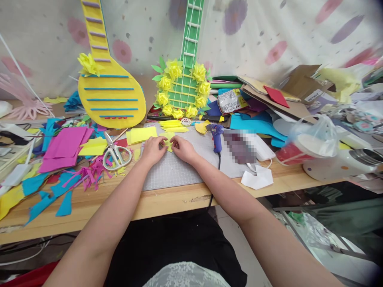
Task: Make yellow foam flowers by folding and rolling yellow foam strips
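Over the grey cutting mat (176,175), my left hand (154,150) and my right hand (183,149) come together at a small piece of yellow paper (168,140). Fingers of both hands are closed on its two sides, and the fingertips partly cover it. Yellow paper strips (174,126) lie just beyond my hands. A stack of yellow paper (141,135) is beside my left hand. White-handled scissors (116,155) rest farther left. To the right of my right hand, a purple glue gun (216,137) lies on the mat with its cord hanging over the table edge.
A yellow paper instrument (112,93) and a green one with yellow flowers (187,85) lean at the back. Magenta sheets (64,147) and blue scraps (64,203) lie left. At right are a bagged cup (305,147), a white bottle (335,165) and piled cardboard (308,85).
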{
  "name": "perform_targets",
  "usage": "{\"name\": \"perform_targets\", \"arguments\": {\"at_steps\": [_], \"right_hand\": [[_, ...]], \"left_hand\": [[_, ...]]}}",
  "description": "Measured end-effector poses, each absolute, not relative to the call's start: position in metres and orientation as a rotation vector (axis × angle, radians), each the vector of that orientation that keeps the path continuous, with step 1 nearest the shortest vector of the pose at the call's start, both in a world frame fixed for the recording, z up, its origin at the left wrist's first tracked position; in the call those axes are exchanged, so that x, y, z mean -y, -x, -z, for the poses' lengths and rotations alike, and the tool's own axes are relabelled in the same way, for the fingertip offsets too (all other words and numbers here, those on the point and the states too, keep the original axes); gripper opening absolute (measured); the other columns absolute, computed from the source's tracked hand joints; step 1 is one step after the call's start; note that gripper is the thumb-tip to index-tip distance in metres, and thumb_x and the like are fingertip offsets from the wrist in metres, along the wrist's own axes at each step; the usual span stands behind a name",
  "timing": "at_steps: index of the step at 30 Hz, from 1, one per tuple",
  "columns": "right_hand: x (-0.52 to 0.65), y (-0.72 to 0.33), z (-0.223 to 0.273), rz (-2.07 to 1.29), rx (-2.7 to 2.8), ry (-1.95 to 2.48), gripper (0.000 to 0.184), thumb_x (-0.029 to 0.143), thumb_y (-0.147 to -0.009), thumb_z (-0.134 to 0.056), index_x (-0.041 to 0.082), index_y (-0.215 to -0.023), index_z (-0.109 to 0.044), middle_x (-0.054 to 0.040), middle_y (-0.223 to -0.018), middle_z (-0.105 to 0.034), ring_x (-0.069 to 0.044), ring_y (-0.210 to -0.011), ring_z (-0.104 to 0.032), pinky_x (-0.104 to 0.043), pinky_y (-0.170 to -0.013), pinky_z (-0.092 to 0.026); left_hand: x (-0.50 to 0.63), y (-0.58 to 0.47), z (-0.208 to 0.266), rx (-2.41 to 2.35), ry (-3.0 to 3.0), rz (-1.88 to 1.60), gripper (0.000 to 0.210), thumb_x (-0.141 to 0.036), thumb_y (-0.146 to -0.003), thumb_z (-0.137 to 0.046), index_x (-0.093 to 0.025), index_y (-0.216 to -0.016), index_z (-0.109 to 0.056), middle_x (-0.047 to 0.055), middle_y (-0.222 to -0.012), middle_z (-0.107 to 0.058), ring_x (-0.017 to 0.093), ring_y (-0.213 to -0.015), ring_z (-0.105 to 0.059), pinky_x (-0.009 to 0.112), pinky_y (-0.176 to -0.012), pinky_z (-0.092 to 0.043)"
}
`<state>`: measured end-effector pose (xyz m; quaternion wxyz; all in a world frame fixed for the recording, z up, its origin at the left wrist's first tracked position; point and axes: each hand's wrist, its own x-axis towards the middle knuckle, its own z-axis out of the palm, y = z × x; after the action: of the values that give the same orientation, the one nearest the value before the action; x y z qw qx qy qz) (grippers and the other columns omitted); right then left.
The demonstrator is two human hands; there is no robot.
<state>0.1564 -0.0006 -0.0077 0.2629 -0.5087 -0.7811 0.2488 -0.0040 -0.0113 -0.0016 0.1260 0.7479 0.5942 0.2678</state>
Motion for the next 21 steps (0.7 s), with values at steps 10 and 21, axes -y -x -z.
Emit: {"name": "perform_targets", "arguments": {"at_steps": [10, 21], "right_hand": [[-0.002, -0.148, -0.004, -0.576, 2.197, 1.607, 0.014, 0.022, -0.085, -0.048, 0.018, -0.095, -0.057, -0.0096, -0.107, -0.054, -0.019, -0.091, -0.055, -0.031, -0.079, -0.043], [-0.003, -0.147, 0.001, -0.465, 2.255, 1.599, 0.016, 0.023, -0.088, -0.042, 0.018, -0.097, -0.055, -0.0097, -0.104, -0.057, -0.019, -0.086, -0.055, -0.030, -0.071, -0.042]], "left_hand": [[0.011, 0.002, 0.003, -1.769, -2.159, -0.798, 0.027, -0.023, -0.075, -0.060, -0.023, -0.102, -0.061, 0.003, -0.089, -0.069, 0.024, -0.096, -0.054, 0.039, -0.090, -0.041], [0.012, -0.001, 0.003, -1.825, -2.128, -0.797, 0.020, -0.021, -0.073, -0.061, -0.023, -0.093, -0.059, 0.003, -0.087, -0.068, 0.025, -0.092, -0.054, 0.041, -0.087, -0.041]]}}
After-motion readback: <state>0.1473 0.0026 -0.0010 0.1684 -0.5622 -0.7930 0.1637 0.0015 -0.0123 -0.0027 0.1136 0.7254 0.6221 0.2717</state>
